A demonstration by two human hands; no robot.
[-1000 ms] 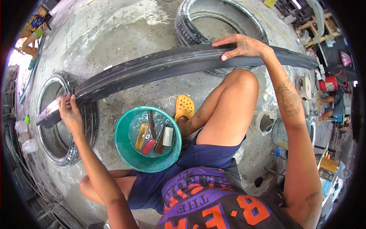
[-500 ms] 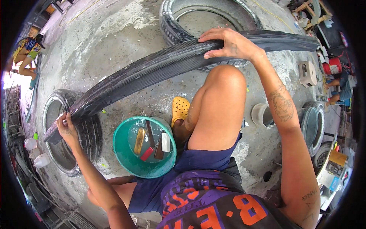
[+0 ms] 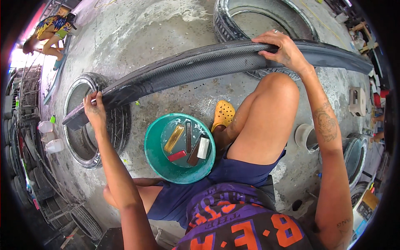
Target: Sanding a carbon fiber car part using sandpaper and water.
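A long, curved black strip with a woven carbon-look surface [image 3: 187,62] lies across two tires, one at the left [image 3: 79,150] and one at the back [image 3: 225,21]. My left hand [image 3: 95,109] grips its left end, fingers curled on the upper edge. My right hand [image 3: 283,54] clasps it right of the middle, fingers over the top and thumb on the near face. Below the strip, a teal bucket [image 3: 155,162] holds water with several small blocks in it, including a yellow [image 3: 174,138], a red [image 3: 177,156] and a white one [image 3: 203,148].
My bent leg with a yellow clog [image 3: 223,112] is beside the bucket. A pale container [image 3: 304,137], a plastic stool [image 3: 356,100] and tubs [image 3: 354,160] stand at the right. Jugs [image 3: 54,146] and stacked clutter line the left side, where another person [image 3: 52,31] bends over.
The view has shifted, moving the scene about in the picture. Both my hands keep their places on the strip. The person at the left has bent lower.
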